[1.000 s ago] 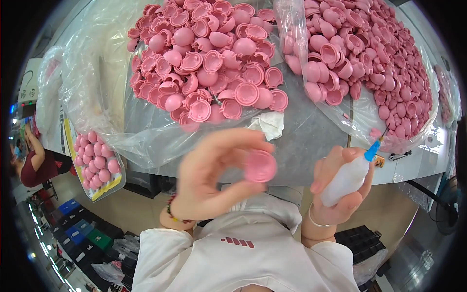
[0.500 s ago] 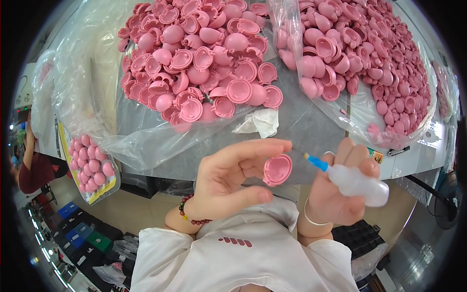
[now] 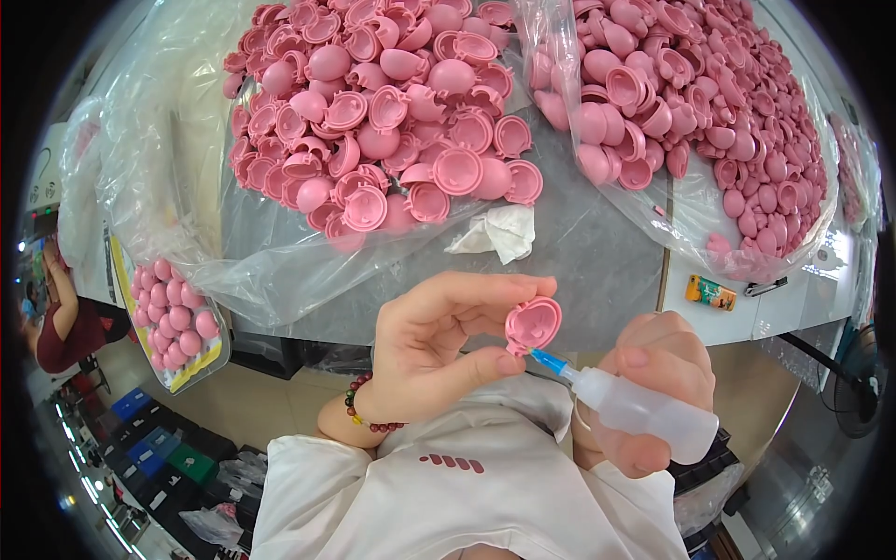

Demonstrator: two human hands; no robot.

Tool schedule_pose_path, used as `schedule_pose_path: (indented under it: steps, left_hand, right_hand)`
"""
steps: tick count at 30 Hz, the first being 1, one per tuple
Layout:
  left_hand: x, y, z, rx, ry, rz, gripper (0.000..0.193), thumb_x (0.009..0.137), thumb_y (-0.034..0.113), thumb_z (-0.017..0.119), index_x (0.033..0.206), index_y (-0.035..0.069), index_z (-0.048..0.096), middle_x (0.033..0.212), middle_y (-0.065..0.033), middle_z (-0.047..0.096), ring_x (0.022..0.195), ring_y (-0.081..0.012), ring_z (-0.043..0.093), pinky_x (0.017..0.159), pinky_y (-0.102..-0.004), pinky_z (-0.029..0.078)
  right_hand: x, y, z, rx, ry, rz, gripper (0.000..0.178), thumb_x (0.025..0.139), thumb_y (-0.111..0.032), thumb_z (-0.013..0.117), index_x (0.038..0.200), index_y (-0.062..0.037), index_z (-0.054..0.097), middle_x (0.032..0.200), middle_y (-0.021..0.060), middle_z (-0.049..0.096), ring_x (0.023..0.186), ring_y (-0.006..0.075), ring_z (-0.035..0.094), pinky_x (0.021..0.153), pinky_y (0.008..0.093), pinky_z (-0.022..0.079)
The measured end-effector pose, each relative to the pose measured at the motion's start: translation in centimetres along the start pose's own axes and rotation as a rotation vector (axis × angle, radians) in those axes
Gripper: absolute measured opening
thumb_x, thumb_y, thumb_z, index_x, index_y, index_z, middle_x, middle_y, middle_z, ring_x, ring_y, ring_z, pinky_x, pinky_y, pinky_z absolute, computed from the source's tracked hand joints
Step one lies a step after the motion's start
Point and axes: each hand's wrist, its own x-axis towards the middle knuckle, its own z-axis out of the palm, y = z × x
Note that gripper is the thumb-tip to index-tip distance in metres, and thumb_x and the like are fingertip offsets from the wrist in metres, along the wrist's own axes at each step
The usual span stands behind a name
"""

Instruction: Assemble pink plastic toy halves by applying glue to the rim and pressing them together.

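Your left hand (image 3: 439, 350) pinches pink shell (image 3: 533, 324) at rim, hollow facing you, just above chest. Your right hand (image 3: 658, 373) grips squeeze bottle (image 3: 644, 413); long axis runs lower right to upper left, blue nozzle (image 3: 549, 360) touching shell's lower edge.

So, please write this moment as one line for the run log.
left hand: holds pink shell half | right hand: holds squeeze bottle | blue nozzle: at shell rim
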Motion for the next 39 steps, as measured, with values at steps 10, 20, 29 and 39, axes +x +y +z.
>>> schedule_pose_path:
  steps: [10,20,29,39]
  left_hand:
    - [-0.1,0.2,0.0,0.009,-0.011,0.0,0.044,0.066,0.001,0.069,0.103,-0.005,0.047,0.108,-0.0273,0.049,0.096,-0.0228,0.055,0.081,-0.0313,0.046]
    - [0.0,0.5,0.0,0.106,0.007,0.065,0.042,0.062,-0.003,0.07,0.1,-0.006,0.052,0.106,-0.0245,0.051,0.097,-0.0279,0.054,0.081,-0.0331,0.046]
    - [-0.4,1.2,-0.2,0.691,0.007,0.294,0.041,0.06,-0.005,0.07,0.097,-0.006,0.053,0.1,-0.0247,0.055,0.092,-0.0302,0.057,0.078,-0.0352,0.045]
    - [-0.2,-0.5,-1.3,-0.338,-0.112,0.041,0.042,0.071,-0.002,0.062,0.109,0.006,0.044,0.11,-0.0181,0.051,0.09,-0.0304,0.055,0.072,-0.0372,0.05]
  right_hand:
    - [0.1,0.2,0.0,-0.005,0.012,-0.027,0.065,0.081,-0.055,0.039,0.092,0.0068,0.055,0.06,0.0026,0.039,0.049,0.0114,0.033,0.038,0.0242,0.019]
    - [0.2,0.3,0.1,-0.055,0.062,-0.045,0.065,0.082,-0.054,0.036,0.092,0.0062,0.056,0.058,0.0026,0.037,0.049,0.0116,0.032,0.038,0.0239,0.018]
    - [-0.1,0.4,0.3,0.015,0.056,-0.057,0.065,0.082,-0.055,0.035,0.096,0.0061,0.054,0.061,0.0032,0.038,0.052,0.0121,0.033,0.04,0.0236,0.02]
    - [0.6,2.9,0.5,-0.197,0.094,0.458,0.03,0.066,-0.003,0.065,0.094,0.003,0.054,0.088,0.0079,0.058,0.067,0.0138,0.053,0.057,0.0218,0.041]
